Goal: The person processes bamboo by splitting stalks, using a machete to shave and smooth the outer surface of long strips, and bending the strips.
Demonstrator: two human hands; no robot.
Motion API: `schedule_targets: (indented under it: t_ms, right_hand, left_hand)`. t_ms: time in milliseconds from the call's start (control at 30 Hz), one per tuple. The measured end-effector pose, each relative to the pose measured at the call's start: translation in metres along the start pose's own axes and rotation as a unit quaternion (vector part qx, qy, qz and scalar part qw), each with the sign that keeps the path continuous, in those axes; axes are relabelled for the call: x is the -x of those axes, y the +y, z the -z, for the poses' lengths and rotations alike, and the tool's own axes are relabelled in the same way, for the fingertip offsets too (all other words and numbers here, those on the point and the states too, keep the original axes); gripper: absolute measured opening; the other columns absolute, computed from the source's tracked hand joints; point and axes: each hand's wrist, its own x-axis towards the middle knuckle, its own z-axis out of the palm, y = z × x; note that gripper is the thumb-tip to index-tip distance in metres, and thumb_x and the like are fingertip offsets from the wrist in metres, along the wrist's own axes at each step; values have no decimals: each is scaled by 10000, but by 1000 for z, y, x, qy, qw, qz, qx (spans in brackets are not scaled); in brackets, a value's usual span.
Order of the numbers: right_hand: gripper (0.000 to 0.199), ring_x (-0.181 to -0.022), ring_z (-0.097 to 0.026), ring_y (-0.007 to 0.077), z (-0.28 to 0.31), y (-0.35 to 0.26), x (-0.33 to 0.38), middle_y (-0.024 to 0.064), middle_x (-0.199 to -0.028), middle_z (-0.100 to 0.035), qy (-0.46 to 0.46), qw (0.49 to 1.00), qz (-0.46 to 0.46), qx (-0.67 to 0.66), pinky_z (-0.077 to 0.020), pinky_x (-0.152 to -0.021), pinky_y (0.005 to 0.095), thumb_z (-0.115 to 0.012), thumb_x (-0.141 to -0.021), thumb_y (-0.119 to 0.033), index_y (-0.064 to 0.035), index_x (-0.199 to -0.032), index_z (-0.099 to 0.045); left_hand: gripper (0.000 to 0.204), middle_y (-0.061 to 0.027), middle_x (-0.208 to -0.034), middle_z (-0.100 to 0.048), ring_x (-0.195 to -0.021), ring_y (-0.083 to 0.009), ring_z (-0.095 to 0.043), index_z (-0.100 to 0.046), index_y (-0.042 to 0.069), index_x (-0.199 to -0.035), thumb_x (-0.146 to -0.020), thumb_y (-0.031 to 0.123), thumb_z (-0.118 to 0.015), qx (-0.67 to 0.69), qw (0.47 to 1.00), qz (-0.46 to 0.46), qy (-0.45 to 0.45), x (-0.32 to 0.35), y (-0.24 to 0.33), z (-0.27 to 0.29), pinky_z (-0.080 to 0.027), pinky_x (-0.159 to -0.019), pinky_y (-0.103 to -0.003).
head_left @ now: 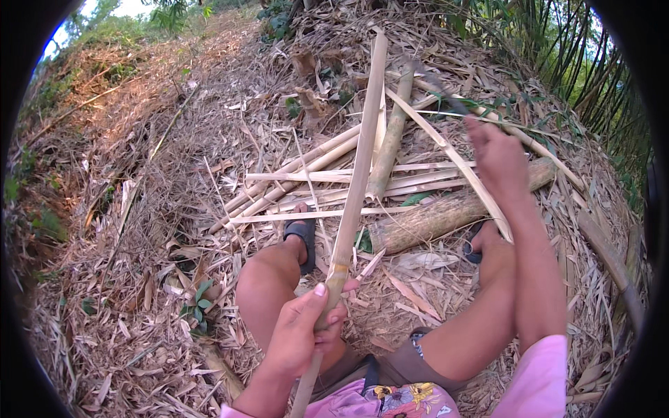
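My left hand [306, 324] is wrapped round the lower part of a long split bamboo strip [359, 167]. The strip stands up at a slant in front of me, its far end near the top of the view. Raised at the right, my right hand [498, 157] is closed on the handle of a knife [453, 101] with a dark blade, blurred toward its tip. The blade points up and left, apart from the held strip. Below and beyond the hands lie a thick bamboo log [432, 223] and a thinner green bamboo pole [391, 139].
Several pale split strips [306, 176] lie crossed between and past my sandalled feet. Another long strip [446, 146] slants down to my right shin. Dry bamboo leaves cover the sloping ground. Stumps [313, 104] stand ahead, and bamboo stems [578, 76] grow at upper right.
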Motion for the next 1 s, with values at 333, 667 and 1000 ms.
schedule_targets:
  t_ms: [333,667,1000]
  right_hand:
    - [647,-461,-625,248,-25,-80,96,102,-523,-575,-87,945,312,-51,-495,-431,367,-597,-839,-688,-69,-657,-542]
    - [696,-422,-575,242,-39,-74,103,68,-509,-536,-70,931,357,17,-463,-419,369,-567,-775,-780,-102,-625,-517]
    - [681,-439,-620,266,-42,-41,57,106,-517,-584,-66,956,265,109,-479,-393,398,-570,-799,-757,-91,-652,-579]
  left_hand:
    - [325,62,-736,-427,-517,-9,-320,-570,50,-1187,-1066,315,-427,-1,999,-33,43,-38,0,-19,-277,-445,-176]
    - [233,-5,-679,-500,-626,-70,-425,-604,-23,-943,-1036,170,-512,-271,932,-172,166,-38,-31,-13,-362,-551,-275]
    - [344,80,-707,-462,-502,11,-342,-552,46,-1346,-1060,218,-466,-182,966,-149,108,-29,-32,4,-263,-444,-190]
